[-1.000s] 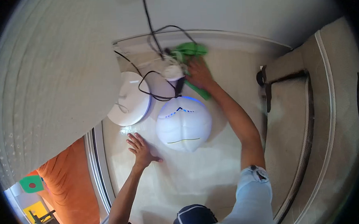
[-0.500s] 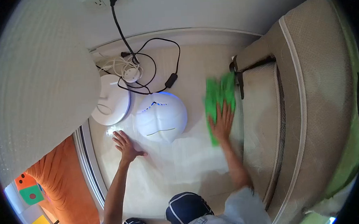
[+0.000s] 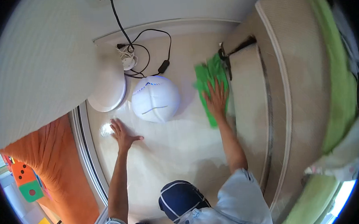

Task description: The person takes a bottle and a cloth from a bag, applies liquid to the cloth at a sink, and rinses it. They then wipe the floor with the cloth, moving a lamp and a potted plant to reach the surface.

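One green cloth (image 3: pixel 203 73) lies spread on the pale floor (image 3: pixel 169 153) beneath my right grip (image 3: pixel 216 102), which is opened out flat: palm down, fingers fanned and reaching ahead, with nothing pinched between them that I can see. Whether the thumb catches an edge of the fabric I cannot tell from up here. My left grip (image 3: pixel 123 138) is also unclenched and holds nothing; it rests on the floor, fingers pointing up and to the left, thumb swung well out to the right. Lengthwise, the cloth runs away from the body toward the wall (image 3: pixel 182 6), roughly parallel to the edge of the beige upholstered piece (image 3: pixel 294 85) just beside it. Its narrower end points back toward the body, and the broader, uneven far end aims at the wall, its right corner close to the foot of that upholstery. A white rounded lamp (image 3: pixel 155 102) with small blue lights sits between the two grips, further from the body and apart from the cloth. Beyond the left grip I see a white disc (image 3: pixel 107 91), and a black cord switch (image 3: pixel 163 66) lies past the lamp.
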The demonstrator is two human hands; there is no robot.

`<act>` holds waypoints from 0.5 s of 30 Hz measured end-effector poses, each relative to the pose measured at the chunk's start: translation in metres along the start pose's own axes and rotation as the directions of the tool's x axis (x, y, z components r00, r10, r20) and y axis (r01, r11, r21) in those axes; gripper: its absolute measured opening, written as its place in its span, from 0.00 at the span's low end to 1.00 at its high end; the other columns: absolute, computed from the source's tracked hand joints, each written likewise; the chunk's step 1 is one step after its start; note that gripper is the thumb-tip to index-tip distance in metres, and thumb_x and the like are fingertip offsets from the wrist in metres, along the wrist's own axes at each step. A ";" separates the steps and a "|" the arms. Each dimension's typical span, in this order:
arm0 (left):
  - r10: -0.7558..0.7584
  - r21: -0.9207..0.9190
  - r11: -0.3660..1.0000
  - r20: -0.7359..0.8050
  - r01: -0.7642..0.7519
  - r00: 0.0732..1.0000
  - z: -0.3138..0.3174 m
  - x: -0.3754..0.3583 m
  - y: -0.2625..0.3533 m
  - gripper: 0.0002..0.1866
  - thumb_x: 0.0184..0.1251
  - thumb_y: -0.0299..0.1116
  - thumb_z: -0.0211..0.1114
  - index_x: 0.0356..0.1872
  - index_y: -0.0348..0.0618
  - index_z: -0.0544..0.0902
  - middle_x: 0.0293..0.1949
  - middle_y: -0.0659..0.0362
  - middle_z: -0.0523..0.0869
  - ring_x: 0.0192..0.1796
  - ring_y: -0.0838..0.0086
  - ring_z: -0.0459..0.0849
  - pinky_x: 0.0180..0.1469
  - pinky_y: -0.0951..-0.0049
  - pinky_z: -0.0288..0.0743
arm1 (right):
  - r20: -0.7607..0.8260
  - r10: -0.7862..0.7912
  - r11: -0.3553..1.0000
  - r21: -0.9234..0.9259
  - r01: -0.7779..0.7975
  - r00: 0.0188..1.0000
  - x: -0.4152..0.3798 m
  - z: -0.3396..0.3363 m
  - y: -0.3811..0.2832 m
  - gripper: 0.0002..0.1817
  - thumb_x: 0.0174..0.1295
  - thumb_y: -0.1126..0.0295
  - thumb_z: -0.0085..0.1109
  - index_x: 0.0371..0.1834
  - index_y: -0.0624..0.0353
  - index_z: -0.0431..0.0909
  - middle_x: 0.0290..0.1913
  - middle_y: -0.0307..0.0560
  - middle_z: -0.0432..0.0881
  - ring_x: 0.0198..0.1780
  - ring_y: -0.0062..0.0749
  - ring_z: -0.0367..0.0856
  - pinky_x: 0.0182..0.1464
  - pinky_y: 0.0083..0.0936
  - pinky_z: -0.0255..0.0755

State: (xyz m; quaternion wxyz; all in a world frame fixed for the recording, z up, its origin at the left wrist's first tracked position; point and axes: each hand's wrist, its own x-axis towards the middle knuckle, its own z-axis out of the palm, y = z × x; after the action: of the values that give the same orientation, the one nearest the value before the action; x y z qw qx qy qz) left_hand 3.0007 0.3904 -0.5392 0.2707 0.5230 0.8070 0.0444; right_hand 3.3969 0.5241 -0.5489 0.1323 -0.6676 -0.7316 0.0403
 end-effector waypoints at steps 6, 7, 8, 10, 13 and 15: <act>-0.119 -0.143 0.985 -0.154 0.097 0.981 0.045 -0.232 -0.049 0.71 0.28 0.47 0.80 0.70 0.36 0.37 0.72 0.43 0.36 0.73 0.48 0.35 0.68 0.39 0.39 | 0.345 0.186 0.980 0.001 -0.199 0.920 -0.396 -0.079 -0.011 0.48 0.47 0.42 0.63 0.70 0.51 0.56 0.70 0.66 0.47 0.68 0.65 0.47 0.64 0.63 0.39; -0.107 -0.177 0.981 -0.135 0.082 0.985 0.049 -0.277 -0.078 0.69 0.30 0.46 0.80 0.70 0.36 0.38 0.72 0.42 0.38 0.73 0.47 0.37 0.69 0.44 0.41 | 0.211 0.167 0.986 -0.005 -0.169 0.963 -0.397 -0.079 -0.005 0.52 0.43 0.38 0.63 0.69 0.52 0.55 0.67 0.68 0.50 0.66 0.65 0.51 0.62 0.64 0.43; -0.098 -0.214 0.974 -0.116 0.071 0.988 0.055 -0.320 -0.105 0.67 0.32 0.44 0.80 0.70 0.36 0.39 0.71 0.40 0.41 0.73 0.47 0.38 0.70 0.48 0.42 | 0.076 0.138 0.990 -0.016 -0.138 0.987 -0.383 -0.071 0.006 0.56 0.39 0.33 0.63 0.69 0.53 0.55 0.65 0.71 0.54 0.63 0.66 0.55 0.60 0.65 0.47; -0.348 -0.370 0.859 0.086 0.354 0.934 0.056 -0.400 -0.156 0.64 0.36 0.42 0.79 0.70 0.36 0.42 0.70 0.37 0.45 0.72 0.45 0.43 0.70 0.56 0.46 | 0.018 0.358 0.934 0.000 -0.358 0.934 -0.290 -0.038 0.020 0.55 0.43 0.37 0.64 0.71 0.54 0.50 0.64 0.73 0.54 0.62 0.64 0.57 0.60 0.56 0.52; -0.607 -0.275 0.712 0.220 0.646 0.763 0.050 -0.474 -0.232 0.61 0.39 0.41 0.78 0.70 0.36 0.44 0.69 0.35 0.47 0.71 0.44 0.46 0.69 0.57 0.49 | -0.201 0.321 0.928 -0.126 -0.350 0.925 -0.182 0.004 -0.017 0.44 0.52 0.37 0.55 0.71 0.42 0.54 0.70 0.64 0.50 0.69 0.62 0.48 0.65 0.62 0.40; -0.609 -0.159 0.768 0.115 0.620 0.784 0.055 -0.484 -0.261 0.61 0.38 0.42 0.78 0.70 0.39 0.44 0.70 0.36 0.44 0.71 0.45 0.45 0.67 0.50 0.51 | -0.107 0.238 0.963 -0.103 -0.248 0.965 -0.170 0.024 -0.097 0.40 0.53 0.39 0.52 0.69 0.42 0.58 0.71 0.61 0.50 0.71 0.57 0.44 0.65 0.66 0.37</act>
State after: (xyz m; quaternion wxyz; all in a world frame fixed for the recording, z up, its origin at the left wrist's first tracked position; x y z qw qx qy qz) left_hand 2.9613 -0.1583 -0.4895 0.3412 0.2033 0.9176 0.0147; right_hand 3.3093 0.3491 -0.5729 0.1215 -0.7601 -0.6381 -0.0175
